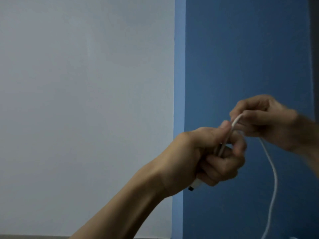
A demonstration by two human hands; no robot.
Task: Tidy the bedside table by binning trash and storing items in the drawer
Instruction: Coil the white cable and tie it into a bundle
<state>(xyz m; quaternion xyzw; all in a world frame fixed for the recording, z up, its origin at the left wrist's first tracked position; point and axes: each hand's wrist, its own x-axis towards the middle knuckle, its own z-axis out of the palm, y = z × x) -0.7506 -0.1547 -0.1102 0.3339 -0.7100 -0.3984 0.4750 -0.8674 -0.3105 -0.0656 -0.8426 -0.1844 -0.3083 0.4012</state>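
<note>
A thin white cable (273,178) hangs in front of the wall. My left hand (207,157) grips folded loops of it, and the cable's white plug with a dark tip (194,186) sticks out below that fist. My right hand (265,121) is a little higher and to the right, pinching the cable where it bends over. From there the free length drops in a curve and leaves the bottom edge of the view. The bedside table, the drawer and the bin are out of sight.
A pale grey wall (86,100) fills the left. A blue wall (241,49) with a lighter blue corner strip (179,66) fills the right. A thin dark band runs along the bottom left edge.
</note>
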